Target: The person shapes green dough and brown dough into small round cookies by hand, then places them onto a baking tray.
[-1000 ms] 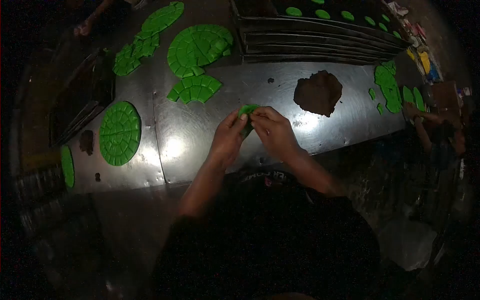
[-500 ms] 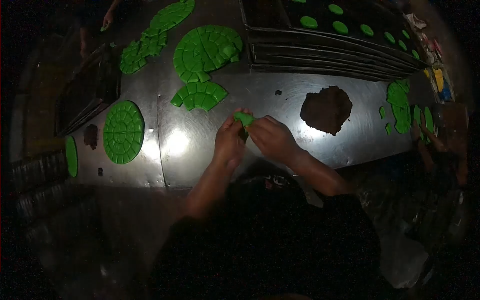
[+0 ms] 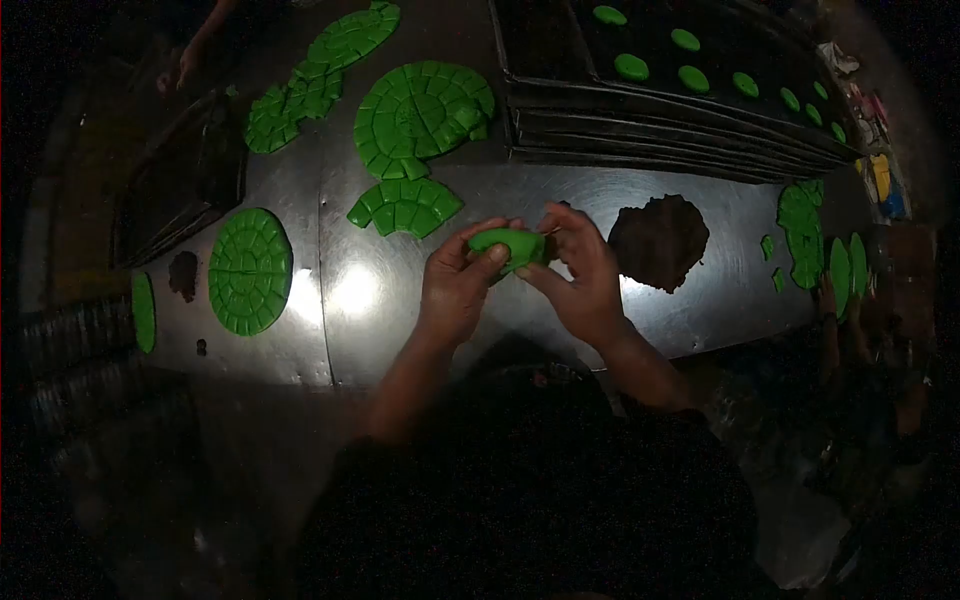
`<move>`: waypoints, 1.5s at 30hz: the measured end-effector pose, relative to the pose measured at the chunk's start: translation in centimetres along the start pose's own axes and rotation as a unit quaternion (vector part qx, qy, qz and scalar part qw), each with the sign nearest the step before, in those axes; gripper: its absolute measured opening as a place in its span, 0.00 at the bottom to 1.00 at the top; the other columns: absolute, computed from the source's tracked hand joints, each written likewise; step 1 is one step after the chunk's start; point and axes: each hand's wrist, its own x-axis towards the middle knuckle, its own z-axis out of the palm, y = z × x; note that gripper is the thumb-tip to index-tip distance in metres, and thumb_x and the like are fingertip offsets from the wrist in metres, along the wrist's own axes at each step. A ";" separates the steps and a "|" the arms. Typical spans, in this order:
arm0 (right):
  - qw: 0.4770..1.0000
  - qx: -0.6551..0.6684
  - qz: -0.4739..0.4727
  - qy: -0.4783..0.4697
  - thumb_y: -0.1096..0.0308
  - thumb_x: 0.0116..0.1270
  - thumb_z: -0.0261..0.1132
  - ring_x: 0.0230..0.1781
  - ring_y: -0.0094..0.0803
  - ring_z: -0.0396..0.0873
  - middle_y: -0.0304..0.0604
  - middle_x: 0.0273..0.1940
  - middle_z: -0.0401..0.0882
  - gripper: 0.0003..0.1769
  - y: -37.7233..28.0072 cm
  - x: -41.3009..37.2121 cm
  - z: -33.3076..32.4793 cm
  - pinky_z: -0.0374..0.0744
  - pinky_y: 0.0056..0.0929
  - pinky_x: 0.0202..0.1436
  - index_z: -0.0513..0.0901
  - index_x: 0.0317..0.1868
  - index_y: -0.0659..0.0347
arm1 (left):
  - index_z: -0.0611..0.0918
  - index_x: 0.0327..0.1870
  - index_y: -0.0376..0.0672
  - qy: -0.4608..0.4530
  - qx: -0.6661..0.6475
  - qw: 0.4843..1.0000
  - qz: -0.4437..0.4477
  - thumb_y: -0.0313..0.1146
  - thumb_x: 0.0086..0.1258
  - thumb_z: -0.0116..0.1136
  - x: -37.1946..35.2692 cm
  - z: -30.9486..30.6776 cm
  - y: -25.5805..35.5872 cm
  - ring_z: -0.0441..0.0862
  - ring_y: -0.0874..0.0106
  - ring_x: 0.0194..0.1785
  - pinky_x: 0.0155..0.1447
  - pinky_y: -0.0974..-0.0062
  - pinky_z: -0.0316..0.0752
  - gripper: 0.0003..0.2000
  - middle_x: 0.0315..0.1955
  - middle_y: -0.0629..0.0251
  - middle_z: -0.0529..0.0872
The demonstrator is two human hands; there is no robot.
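Over the middle of the metal table, a piece of green dough is held between both hands. My left hand grips its left side, the thumb pressed on the near face. With thumb and fingers, my right hand pinches the right end. Just right of that hand lies a rough slab of dark brown filling. Beyond the left hand is a fan of cut green dough pieces, and behind it a large scored green dough round with some pieces gone.
Stacked dark trays stand at the back right, small green discs on top. Another scored round lies left on the metal table. A dark tray stack is at far left. Co-workers' hands show at upper left and far right.
The green dough now shows as a wider, flatter piece between my hands. My right hand's fingers have opened out and moved right. The co-worker's hand at upper left has shifted.
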 end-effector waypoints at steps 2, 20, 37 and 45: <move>0.952 0.257 0.166 0.021 0.76 0.57 0.68 0.38 0.27 0.78 0.47 0.38 0.75 0.14 -0.1 -0.6 0.8 0.77 0.24 0.40 0.75 0.43 0.65 | 0.67 0.63 0.35 0.018 0.059 0.998 0.033 0.30 0.70 0.53 -1.1 1.1 0.7 0.73 0.69 0.59 0.62 0.73 0.67 0.22 0.56 0.53 0.75; 0.998 0.038 -0.029 0.037 0.74 0.63 0.63 0.33 0.29 0.78 0.47 0.37 0.75 0.11 -7.9 -5.4 3.5 0.77 0.23 0.30 0.78 0.45 0.70 | 0.68 0.54 0.37 0.069 0.097 0.990 0.076 0.31 0.72 0.50 -10.5 2.4 3.8 0.74 0.70 0.53 0.59 0.66 0.73 0.14 0.50 0.59 0.73; 0.992 -0.082 -0.100 0.000 0.70 0.61 0.66 0.34 0.29 0.80 0.45 0.35 0.77 0.10 -9.5 -7.3 4.0 0.80 0.26 0.35 0.79 0.38 0.68 | 0.74 0.37 0.38 0.120 0.163 0.964 0.174 0.36 0.76 0.41 -11.4 2.2 2.2 0.72 0.79 0.36 0.43 0.81 0.68 0.12 0.35 0.65 0.76; 0.983 -0.081 -0.041 -0.159 0.69 0.56 0.69 0.28 0.29 0.77 0.45 0.32 0.75 0.14 -10.8 -5.8 2.3 0.77 0.31 0.31 0.79 0.39 0.68 | 0.74 0.29 0.39 0.102 0.219 0.966 0.092 0.46 0.77 0.36 -10.4 0.5 2.6 0.69 0.82 0.24 0.31 0.81 0.67 0.22 0.20 0.70 0.75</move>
